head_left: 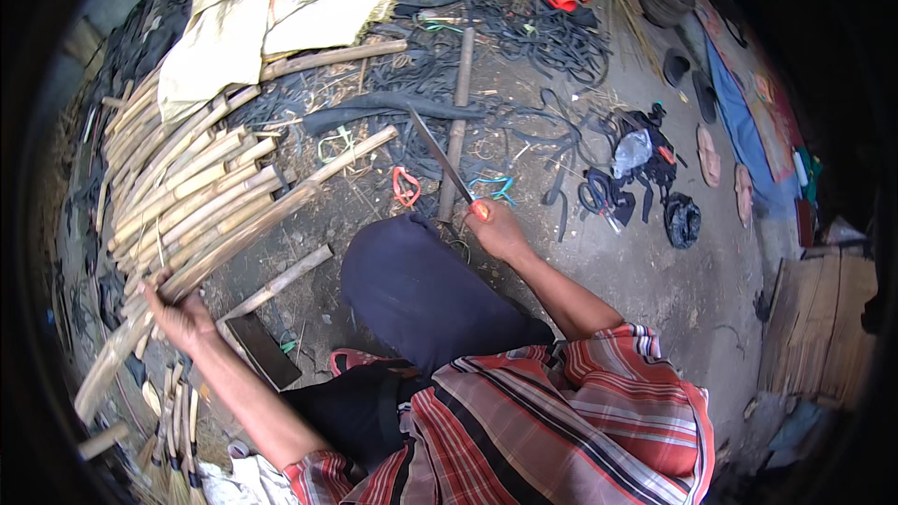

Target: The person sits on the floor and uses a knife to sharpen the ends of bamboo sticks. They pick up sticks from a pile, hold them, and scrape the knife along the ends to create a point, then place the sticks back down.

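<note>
A: On the ground ahead of the raised knee, what is the right hand gripping?

B: Item one: a long knife. The fingers are closing fully round its orange handle, and the dark blade is pointing up and to the left, crossing over a wooden pole that is lying on the dirt floor.

A: And the left hand?

B: Item two: a long bamboo stick. The hand is wrapping round it near its lower end, fingers curled shut; the stick is slanting up to the right, and its far tip is lying near the blade. It is running along the lower edge of item three, a bundle of similar bamboo sticks that is lying fanned out at the left.

A: Anything else lying around?

B: Item four: a pale sack that is resting across the top of the bundle. Item five: black rubber strips, which are sprawling over the floor at the top. Item six: a dark flat slab, sitting just beside the left wrist.
</note>
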Available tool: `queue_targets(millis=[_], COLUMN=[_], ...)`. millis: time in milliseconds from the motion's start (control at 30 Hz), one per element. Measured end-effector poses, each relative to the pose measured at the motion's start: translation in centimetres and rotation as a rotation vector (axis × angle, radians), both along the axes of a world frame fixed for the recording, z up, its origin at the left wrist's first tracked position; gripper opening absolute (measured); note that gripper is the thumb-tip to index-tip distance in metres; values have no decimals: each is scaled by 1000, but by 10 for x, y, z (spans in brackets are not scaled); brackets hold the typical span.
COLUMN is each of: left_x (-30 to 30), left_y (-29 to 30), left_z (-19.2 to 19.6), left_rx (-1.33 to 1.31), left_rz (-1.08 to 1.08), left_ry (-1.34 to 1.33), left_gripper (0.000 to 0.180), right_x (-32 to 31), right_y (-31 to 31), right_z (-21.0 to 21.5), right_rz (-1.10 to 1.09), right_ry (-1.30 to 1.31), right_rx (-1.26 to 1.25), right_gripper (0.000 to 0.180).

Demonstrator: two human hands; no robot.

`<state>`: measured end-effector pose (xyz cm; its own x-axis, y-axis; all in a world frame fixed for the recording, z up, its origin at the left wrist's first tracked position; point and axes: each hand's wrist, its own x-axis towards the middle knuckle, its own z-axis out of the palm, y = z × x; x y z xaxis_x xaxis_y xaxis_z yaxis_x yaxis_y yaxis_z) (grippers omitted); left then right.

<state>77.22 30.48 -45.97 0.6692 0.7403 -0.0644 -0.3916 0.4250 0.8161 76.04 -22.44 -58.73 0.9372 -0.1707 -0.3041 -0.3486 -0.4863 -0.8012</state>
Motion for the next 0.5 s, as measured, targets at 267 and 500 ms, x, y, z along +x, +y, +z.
queue_targets(millis=[267, 500], left_x=[-13, -28], left_y=[-56, -29], left_z=[-23, 58], left_rx=[64, 219], left_rz=[27, 216], left_ry=[-98, -165], left_gripper=[63, 53], right_x=[-31, -23], right_y=[50, 80], right_z=[-23, -38], right_rz=[89, 140], right_ry=[-12, -11], right_rx=[7, 14], right_gripper=[27, 29])
